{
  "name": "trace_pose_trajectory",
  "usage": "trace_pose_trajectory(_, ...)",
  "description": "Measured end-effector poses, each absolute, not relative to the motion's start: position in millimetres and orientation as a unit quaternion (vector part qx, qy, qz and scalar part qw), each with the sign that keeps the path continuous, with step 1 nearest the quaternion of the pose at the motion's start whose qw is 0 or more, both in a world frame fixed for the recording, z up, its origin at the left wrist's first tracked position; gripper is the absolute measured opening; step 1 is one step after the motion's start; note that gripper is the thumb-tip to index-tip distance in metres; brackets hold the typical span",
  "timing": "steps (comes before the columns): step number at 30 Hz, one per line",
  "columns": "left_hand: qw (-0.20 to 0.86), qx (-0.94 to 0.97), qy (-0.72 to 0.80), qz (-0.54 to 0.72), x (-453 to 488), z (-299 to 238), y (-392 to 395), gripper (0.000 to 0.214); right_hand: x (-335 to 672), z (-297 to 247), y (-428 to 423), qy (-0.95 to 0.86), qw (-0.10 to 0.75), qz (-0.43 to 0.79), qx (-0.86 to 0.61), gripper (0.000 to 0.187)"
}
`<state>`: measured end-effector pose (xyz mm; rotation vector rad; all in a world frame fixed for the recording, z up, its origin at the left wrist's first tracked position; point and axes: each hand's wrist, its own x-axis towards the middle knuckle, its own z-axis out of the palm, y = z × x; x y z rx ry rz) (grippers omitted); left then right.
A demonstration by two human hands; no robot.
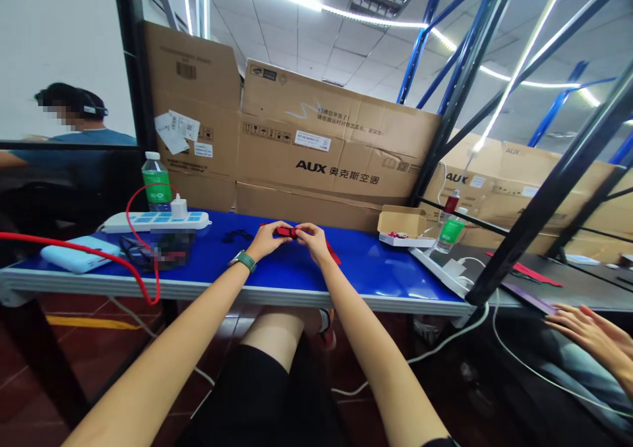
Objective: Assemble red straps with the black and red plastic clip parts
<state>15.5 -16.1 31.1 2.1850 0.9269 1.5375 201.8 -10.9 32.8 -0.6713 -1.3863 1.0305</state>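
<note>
Both my arms reach out over the blue table (pixel 297 272). My left hand (pixel 267 238), with a green watch on its wrist, and my right hand (pixel 312 239) meet at the table's middle. Together their closed fingers pinch a small red piece (pixel 285 232) between them. A red strip (pixel 333 254) trails from under my right hand onto the table top. A small dark item (pixel 237 236) lies just left of my left hand.
A white power strip (pixel 155 221), a green-labelled bottle (pixel 157 182), a red cable (pixel 133 236) and a light blue power bank (pixel 79 253) sit at the left. A small open carton (pixel 403 228) stands at the right. Large cardboard boxes (pixel 326 150) line the back. Another person's hands (pixel 593 335) rest at the right; a second person sits far left.
</note>
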Motion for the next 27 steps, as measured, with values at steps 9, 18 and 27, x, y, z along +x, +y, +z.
trace_pose_trajectory(9,0.200,0.718,0.303,0.594,17.1,34.5,-18.0,0.034,204.3,35.3,-13.7,-0.579,0.594,0.461,-0.316,0.045)
trace_pose_trajectory(18,0.204,0.725,0.306,0.583,13.7,33.0,-16.5,0.030,203.4,37.2,-15.1,-0.618,0.566,0.443,-0.317,0.043)
trace_pose_trajectory(27,0.236,0.697,0.295,0.610,10.2,27.0,-0.2,0.033,202.0,32.8,-11.2,-0.695,0.545,0.395,-0.254,0.051)
